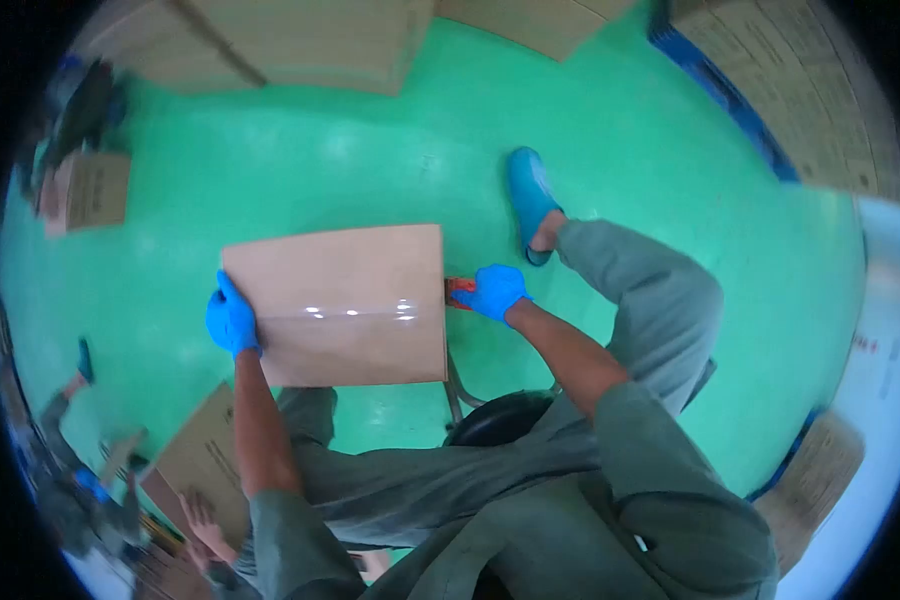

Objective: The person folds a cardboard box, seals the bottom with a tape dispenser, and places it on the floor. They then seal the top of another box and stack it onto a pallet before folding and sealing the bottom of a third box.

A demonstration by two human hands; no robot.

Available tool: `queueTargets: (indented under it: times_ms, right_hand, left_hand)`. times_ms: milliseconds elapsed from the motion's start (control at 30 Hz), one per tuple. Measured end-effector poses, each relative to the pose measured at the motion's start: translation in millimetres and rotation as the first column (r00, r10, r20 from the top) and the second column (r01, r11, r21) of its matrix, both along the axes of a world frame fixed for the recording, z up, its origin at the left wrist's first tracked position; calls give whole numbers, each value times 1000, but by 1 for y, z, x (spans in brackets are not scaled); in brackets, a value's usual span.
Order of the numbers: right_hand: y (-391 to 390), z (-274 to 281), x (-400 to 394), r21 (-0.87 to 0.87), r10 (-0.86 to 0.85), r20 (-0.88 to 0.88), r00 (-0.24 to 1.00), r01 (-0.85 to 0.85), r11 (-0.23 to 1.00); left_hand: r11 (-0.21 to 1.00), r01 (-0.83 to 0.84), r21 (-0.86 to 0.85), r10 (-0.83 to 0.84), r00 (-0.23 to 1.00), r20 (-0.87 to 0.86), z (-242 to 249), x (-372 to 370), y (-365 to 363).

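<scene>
A closed cardboard box (335,275) is in front of me, with shiny clear tape (360,312) running across its upper face. My left hand (232,318), in a blue glove, grips the box's left edge with the thumb on top and the fingers down the side. In my right hand (496,293), also blue-gloved, is a red tape dispenser (460,291) pressed against or very close to the box's right side. Part of the dispenser is hidden by the glove and the box edge.
Large cartons (300,40) stand at the top, and stacked cartons (770,80) rest on a blue pallet (725,95) at upper right. A stool (500,418) is beneath me. At lower left, another person's hands (205,525) touch a carton (205,455). More people are at far left.
</scene>
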State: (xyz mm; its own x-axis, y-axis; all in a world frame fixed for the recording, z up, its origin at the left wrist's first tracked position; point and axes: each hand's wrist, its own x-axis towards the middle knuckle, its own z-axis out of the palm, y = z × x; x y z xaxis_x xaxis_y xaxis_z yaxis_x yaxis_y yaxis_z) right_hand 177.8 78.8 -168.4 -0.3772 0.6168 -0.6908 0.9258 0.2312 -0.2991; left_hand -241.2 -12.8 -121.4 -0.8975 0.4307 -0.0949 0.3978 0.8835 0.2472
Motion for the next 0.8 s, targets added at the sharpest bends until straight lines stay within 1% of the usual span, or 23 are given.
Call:
queueTargets:
  times_ms: [33, 67, 133, 167, 233, 267, 333, 367, 400, 433, 467, 500, 533, 567, 600, 667, 700, 767, 800]
  right_hand:
    - [-1, 6, -2, -30, 3, -2, 1000, -3, 1000]
    - [-4, 6, -6, -31, -44, -6, 999, 43, 999]
    - [-17, -4, -12, 68, -68, -60, 996, 72, 995]
    - [-24, -10, -12, 72, -97, -66, 993, 102, 992]
    - [-38, -29, -11, 188, -112, -41, 993, 118, 975]
    - [-41, -35, -8, 198, -127, -46, 991, 134, 971]
    - [-45, -34, -2, 123, -160, -103, 982, 172, 977]
    - [-44, -38, 2, 123, -173, -114, 978, 187, 975]
    - [-44, -30, 5, 43, -430, -92, 898, 435, 899]
    - [-51, -21, 5, -36, -652, -39, 757, 651, 758]
    - [-54, -13, 5, -15, -768, -146, 624, 775, 632]
    - [-52, 2, 6, -17, -767, -139, 626, 773, 634]
    - [-51, 19, 1, -261, -894, -291, 341, 870, 417]
    - [-50, 30, -5, -512, -934, -356, 1, 836, 196]
    - [-53, 33, -15, -513, -937, -350, 9, 835, 200]
    - [-62, 39, -35, -546, -905, -425, 1, 797, 258]
    - [-62, 29, -36, -553, -908, -419, -2, 793, 254]
    - [-64, -16, -37, -503, -974, -221, 42, 851, 151]
    - [-68, -38, -37, -513, -977, -210, 40, 846, 145]
  left_hand:
    - [999, -17, -30, 17, 1000, 3, 3, 0, 3]
    - [999, 30, -32, -30, 1000, -1, 4, -1, 6]
    - [992, -5, -127, 6, 1000, 9, 7, -2, 6]
    - [992, 24, -124, -24, 1000, 4, 7, -3, 4]
    - [997, -8, -75, 9, 1000, 17, 5, -3, 3]
    - [998, 8, -64, -7, 1000, 13, 6, -1, 4]
    - [998, -23, -54, 21, 1000, -20, 14, 6, 6]
    - [999, -9, -51, 7, 999, -32, 10, 2, 6]
    - [998, 21, -67, -25, 998, -63, 2, -5, 3]
    - [995, 47, -92, -55, 995, -89, 3, -7, 1]
    - [996, 30, -85, -35, 998, -49, 1, -8, 0]
    - [995, 28, -91, -33, 998, -46, 4, -2, 2]
    - [997, 18, -76, -21, 999, -34, 10, 3, 4]
    - [999, 6, -53, -7, 1000, -22, 12, 7, 6]
    - [998, -3, -60, 2, 1000, -22, 11, 8, 5]
    - [997, -5, -71, 5, 1000, -5, 13, 6, 5]
    - [997, -5, -78, 4, 1000, -12, 12, 4, 4]
    - [998, 41, -40, -42, 999, -20, 5, -2, 2]
    - [998, 41, -53, -43, 999, -28, 4, -4, 0]
